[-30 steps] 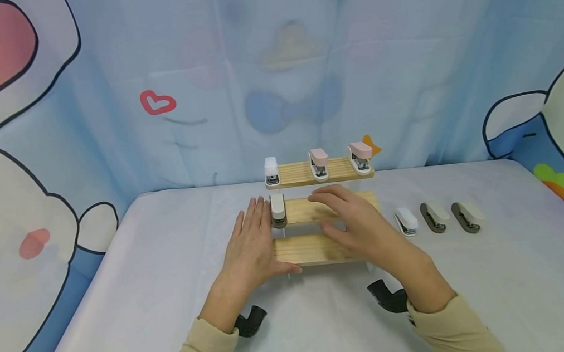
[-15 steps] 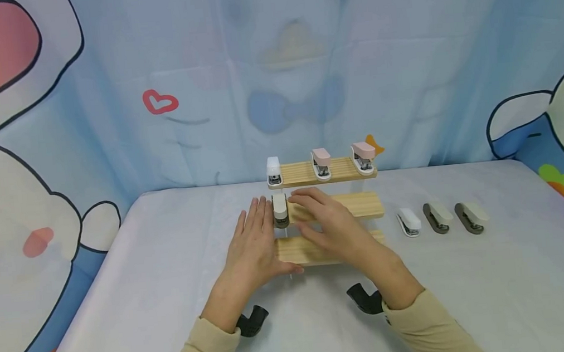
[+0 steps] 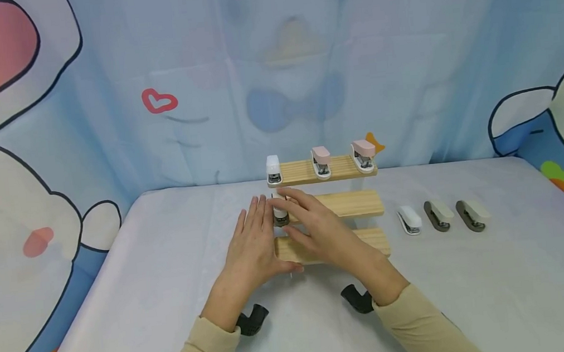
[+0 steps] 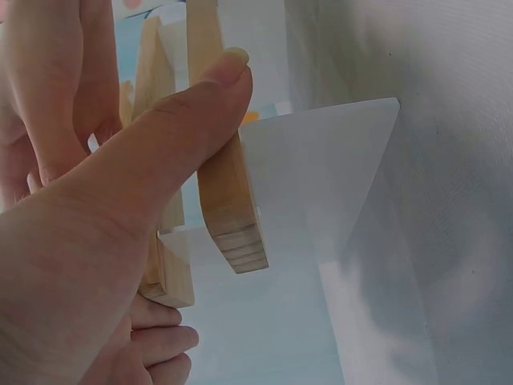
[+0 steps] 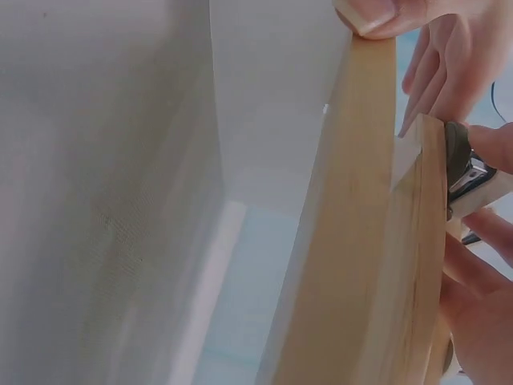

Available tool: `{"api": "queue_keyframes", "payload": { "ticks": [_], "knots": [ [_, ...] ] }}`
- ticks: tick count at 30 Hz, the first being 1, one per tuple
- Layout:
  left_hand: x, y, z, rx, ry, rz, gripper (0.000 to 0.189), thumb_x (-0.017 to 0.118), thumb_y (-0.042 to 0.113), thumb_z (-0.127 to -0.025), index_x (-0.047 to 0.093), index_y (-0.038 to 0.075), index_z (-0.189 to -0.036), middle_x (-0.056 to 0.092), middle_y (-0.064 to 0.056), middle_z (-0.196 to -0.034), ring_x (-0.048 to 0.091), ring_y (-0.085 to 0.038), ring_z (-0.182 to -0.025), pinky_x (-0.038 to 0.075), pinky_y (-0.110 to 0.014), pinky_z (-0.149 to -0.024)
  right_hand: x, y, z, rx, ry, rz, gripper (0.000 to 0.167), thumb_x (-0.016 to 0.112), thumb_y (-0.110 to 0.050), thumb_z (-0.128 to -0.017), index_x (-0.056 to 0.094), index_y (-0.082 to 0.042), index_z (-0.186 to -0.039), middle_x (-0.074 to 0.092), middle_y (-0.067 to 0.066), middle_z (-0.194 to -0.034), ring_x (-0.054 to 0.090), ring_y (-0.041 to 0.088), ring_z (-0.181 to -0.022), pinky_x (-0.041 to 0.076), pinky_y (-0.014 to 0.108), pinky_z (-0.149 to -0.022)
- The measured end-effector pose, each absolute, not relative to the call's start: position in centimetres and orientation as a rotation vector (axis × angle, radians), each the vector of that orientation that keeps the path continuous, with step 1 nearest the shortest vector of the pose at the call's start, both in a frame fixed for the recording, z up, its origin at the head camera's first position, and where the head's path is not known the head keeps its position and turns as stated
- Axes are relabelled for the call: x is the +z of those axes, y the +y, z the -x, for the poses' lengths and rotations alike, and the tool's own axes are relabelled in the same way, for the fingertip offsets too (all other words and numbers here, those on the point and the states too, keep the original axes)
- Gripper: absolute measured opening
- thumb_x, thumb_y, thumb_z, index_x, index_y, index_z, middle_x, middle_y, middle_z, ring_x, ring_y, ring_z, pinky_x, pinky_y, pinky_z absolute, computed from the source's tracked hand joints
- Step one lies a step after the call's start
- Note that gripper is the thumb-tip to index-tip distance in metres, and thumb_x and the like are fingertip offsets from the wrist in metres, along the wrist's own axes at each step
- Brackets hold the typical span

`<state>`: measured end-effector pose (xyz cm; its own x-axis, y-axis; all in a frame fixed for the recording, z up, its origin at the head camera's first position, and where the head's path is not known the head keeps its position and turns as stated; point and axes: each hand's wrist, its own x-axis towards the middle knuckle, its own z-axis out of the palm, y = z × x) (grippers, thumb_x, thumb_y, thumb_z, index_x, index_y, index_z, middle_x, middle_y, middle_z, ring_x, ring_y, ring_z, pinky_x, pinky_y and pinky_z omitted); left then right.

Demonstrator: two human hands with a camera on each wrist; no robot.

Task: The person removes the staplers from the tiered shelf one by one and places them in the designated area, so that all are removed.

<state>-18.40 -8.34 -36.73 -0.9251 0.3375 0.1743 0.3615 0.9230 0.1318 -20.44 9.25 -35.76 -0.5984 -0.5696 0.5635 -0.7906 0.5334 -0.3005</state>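
Observation:
A three-tiered rack has wooden shelves; its middle shelf (image 3: pixel 350 204) and bottom shelf (image 3: pixel 368 241) show in the head view. At the middle shelf's left end stands a cream-and-dark stapler (image 3: pixel 280 217), partly covered by my right hand (image 3: pixel 322 228). Fingers of that hand pinch the stapler, whose metal parts show in the right wrist view. My left hand (image 3: pixel 253 248) lies along the rack's left side with straight fingers. In the left wrist view, its thumb (image 4: pixel 176 132) rests across the bottom shelf's front edge (image 4: pixel 228 204).
On the top shelf (image 3: pixel 297 173) stand a white stapler (image 3: pixel 273 169) and two pink-topped staplers. Right of the rack, a white stapler (image 3: pixel 409 221) and two cream-and-dark staplers (image 3: pixel 473 215) lie on the white-covered table (image 3: pixel 523 283). A printed blue curtain (image 3: pixel 200 49) hangs behind.
My right hand has moved left along the middle shelf to the stapler at its left end and taken hold of it. The left hand has stayed against the rack's side.

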Motion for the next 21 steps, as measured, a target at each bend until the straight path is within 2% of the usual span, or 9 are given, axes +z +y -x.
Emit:
{"api": "queue_keyframes", "payload": {
  "ticks": [4, 10, 12, 15, 21],
  "knots": [
    [-36.66, -8.28, 18.41, -0.253, -2.933, 0.541, 0.137, 0.081, 0.071, -0.061, 0.016, -0.002, -0.157, 0.014, -0.017, -0.166, 0.009, -0.028, -0.156, 0.013, -0.047, -0.127, -35.69, 9.28, 20.61, 0.748, -2.344, -1.12, 0.05, 0.071, -0.006, -0.09, 0.057, -0.008, -0.138, 0.047, 0.016, -0.149, 0.052, 0.032, -0.132, 0.051, 0.044, -0.103],
    [-36.61, -8.25, 18.43, -0.266, -2.933, 0.532, 0.139, 0.081, 0.071, -0.06, 0.014, -0.002, -0.157, 0.015, -0.017, -0.166, 0.009, -0.028, -0.156, 0.013, -0.046, -0.127, -35.25, 9.44, 20.53, 0.833, -2.297, -1.071, 0.04, 0.075, -0.008, -0.087, 0.061, -0.002, -0.124, 0.054, 0.015, -0.139, 0.063, 0.027, -0.115, 0.058, 0.036, -0.09],
    [-36.6, -8.27, 18.43, -0.254, -2.932, 0.53, 0.139, 0.081, 0.072, -0.06, 0.014, -0.003, -0.157, 0.015, -0.017, -0.166, 0.009, -0.028, -0.156, 0.013, -0.046, -0.127, -35.24, 9.43, 20.48, 0.845, -2.307, -1.058, 0.04, 0.076, -0.009, -0.086, 0.06, -0.001, -0.122, 0.054, 0.015, -0.139, 0.064, 0.027, -0.114, 0.058, 0.036, -0.089],
    [-36.63, -8.29, 18.44, -0.252, -2.926, 0.532, 0.139, 0.081, 0.072, -0.06, 0.015, -0.004, -0.157, 0.015, -0.018, -0.166, 0.01, -0.029, -0.155, 0.013, -0.046, -0.127, -35.25, 9.31, 20.38, 0.836, -2.338, -1.041, 0.041, 0.076, -0.008, -0.086, 0.058, -0.002, -0.122, 0.054, 0.015, -0.139, 0.062, 0.029, -0.119, 0.057, 0.038, -0.093],
    [-36.72, -8.32, 18.5, -0.289, -2.942, 0.523, 0.14, 0.083, 0.07, -0.059, 0.014, -0.001, -0.158, 0.013, -0.017, -0.166, 0.008, -0.028, -0.156, 0.011, -0.045, -0.127, -35.26, 9.58, 20.25, 0.805, -2.341, -0.996, 0.041, 0.075, 0.005, -0.083, 0.059, 0.0, -0.12, 0.057, 0.017, -0.136, 0.064, 0.031, -0.117, 0.058, 0.037, -0.09]
  ]
}}
